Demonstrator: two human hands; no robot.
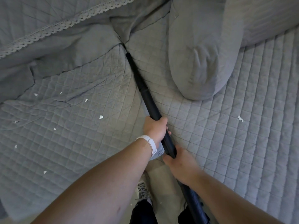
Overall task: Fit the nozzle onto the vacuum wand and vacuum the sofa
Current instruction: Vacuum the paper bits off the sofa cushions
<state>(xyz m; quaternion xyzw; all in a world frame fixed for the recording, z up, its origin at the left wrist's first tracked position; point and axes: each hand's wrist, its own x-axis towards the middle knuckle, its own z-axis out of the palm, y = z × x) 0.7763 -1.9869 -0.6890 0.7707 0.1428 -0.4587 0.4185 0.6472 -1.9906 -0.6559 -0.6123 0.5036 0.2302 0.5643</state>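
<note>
A black vacuum wand (150, 104) runs diagonally up the middle of the view over the grey quilted sofa seat (80, 126). A slim black nozzle (133, 70) is fitted on its far end, and its tip lies in the seam where the seat cushions meet the backrest. My left hand (154, 128) grips the wand midway, a white band on its wrist. My right hand (181, 165) grips the wand lower down, close to my body. Small white paper scraps (101, 117) lie scattered on the left seat cushion, and one scrap (240, 118) lies on the right.
A grey cushion (199, 62) stands right of the nozzle, against the backrest. A grey throw with a lace edge (53, 29) covers the backrest at upper left. Below the seat edge I see beige floor (163, 188), a grey shoe (143, 190) and black trouser legs.
</note>
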